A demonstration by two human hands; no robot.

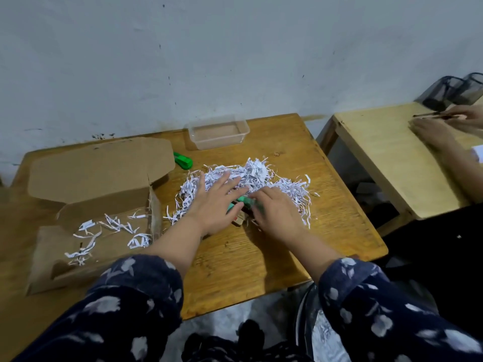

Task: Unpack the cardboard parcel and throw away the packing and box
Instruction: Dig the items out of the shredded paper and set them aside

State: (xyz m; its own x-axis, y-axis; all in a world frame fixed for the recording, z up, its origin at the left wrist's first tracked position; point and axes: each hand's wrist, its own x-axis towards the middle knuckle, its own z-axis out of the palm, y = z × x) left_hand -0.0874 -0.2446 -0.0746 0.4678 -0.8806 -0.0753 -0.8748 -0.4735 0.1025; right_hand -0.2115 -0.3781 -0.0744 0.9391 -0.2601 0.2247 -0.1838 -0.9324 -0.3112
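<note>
An open cardboard box [91,194] lies on the left of the wooden table [261,257], its lid folded back, with a few white paper shreds inside. A big heap of shredded white paper [261,178] sits at the table's middle. My left hand [214,202] lies flat with fingers spread on the heap's near left side. My right hand [274,210] curls over a green item [241,201] and a small brown box [239,219] at the heap's near edge; the grip is blurred.
A clear plastic container [218,131] stands at the table's back edge. A green tool [183,160] lies beside the box lid. To the right is a second, lighter table [386,158] where another person's hands [439,126] work, with black mesh holders [454,91] behind.
</note>
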